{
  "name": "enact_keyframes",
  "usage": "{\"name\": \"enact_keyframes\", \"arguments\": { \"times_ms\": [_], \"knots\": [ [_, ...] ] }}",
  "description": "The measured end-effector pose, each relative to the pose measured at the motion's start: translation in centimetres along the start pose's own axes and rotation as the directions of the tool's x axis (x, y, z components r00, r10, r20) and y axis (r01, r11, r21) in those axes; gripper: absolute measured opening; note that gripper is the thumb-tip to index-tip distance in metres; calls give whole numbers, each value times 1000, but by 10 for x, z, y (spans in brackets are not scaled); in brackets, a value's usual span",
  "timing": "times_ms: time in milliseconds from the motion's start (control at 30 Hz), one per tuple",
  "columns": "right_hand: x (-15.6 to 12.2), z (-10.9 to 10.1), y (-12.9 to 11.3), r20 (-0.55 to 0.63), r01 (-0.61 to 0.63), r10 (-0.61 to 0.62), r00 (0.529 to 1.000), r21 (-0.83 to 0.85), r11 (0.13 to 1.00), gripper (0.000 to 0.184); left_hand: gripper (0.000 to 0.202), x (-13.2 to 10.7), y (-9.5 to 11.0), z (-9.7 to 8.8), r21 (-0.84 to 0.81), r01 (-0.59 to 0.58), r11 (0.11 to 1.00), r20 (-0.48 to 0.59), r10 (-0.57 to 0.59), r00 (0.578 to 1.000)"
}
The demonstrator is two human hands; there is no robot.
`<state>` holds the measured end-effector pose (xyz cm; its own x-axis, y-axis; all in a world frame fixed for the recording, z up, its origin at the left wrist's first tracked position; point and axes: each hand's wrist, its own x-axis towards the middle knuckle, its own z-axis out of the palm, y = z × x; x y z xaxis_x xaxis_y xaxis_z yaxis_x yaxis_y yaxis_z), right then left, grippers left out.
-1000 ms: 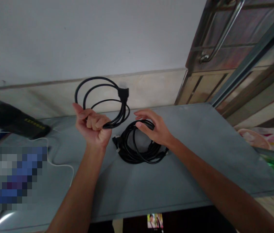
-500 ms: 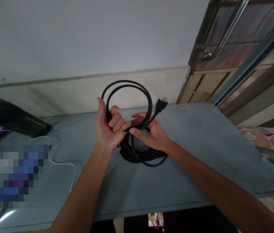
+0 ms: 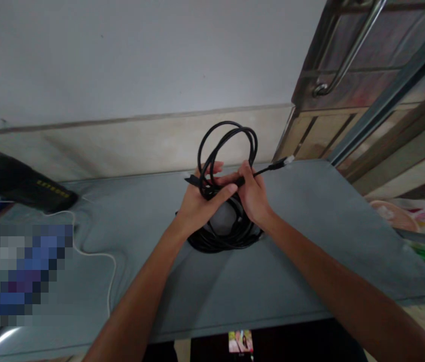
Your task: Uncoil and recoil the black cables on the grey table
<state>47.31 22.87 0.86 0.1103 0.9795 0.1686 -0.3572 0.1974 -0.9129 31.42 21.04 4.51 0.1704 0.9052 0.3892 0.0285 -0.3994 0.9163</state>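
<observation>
A black cable wound into loops (image 3: 227, 141) stands up above my two hands, over the middle of a grey table (image 3: 310, 251). My left hand (image 3: 197, 206) is closed round the bottom of the loops. My right hand (image 3: 253, 196) is closed on the same cable's free end, whose plug (image 3: 281, 163) sticks out to the right. Under both hands a second coil of black cable (image 3: 220, 239) lies flat on the table.
A black device (image 3: 16, 186) lies at the table's left, with a white cord (image 3: 95, 256) trailing from it. A blurred blue patch covers the near left. A wooden and metal door (image 3: 366, 75) rises at the right. Pink and green items (image 3: 404, 216) sit beyond the right edge.
My left hand carried the looped cable rightwards over the lying coil. My right hand left that coil and took hold of the cable's plug end, pulling it out to the right.
</observation>
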Motion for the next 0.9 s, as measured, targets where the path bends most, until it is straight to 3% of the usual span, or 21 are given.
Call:
{"name": "enact_keyframes", "arguments": {
  "times_ms": [67,133,333,500,567,700,800,900],
  "knots": [
    [4,-3,-4,-113,5,10,994,133,991,53,81,-3,-3,0,146,-56,988,99,42,994],
    [9,-7,-10,-182,15,27,983,228,974,53,92,-2,-9,-2,283,-93,954,184,41,982],
    [19,-23,-23,-139,33,9,990,297,954,54,50,10,-31,-24,532,-141,835,244,9,970],
    [16,-23,-28,-1,-69,73,997,326,943,52,23,15,-34,-41,453,-59,890,194,-34,980],
    [13,-21,-29,102,-190,168,980,259,947,55,18,15,-34,-44,380,4,925,195,-84,977],
    [6,-18,-27,252,-395,402,880,-79,915,55,23,17,-41,-46,264,119,957,192,-173,966],
    [1,-16,-24,281,-383,434,856,-219,897,49,25,19,-50,-45,160,159,974,174,-186,967],
    [-2,-15,-25,304,-275,408,861,-398,875,47,30,19,-56,-44,95,179,979,180,-194,964]
  ]
}}
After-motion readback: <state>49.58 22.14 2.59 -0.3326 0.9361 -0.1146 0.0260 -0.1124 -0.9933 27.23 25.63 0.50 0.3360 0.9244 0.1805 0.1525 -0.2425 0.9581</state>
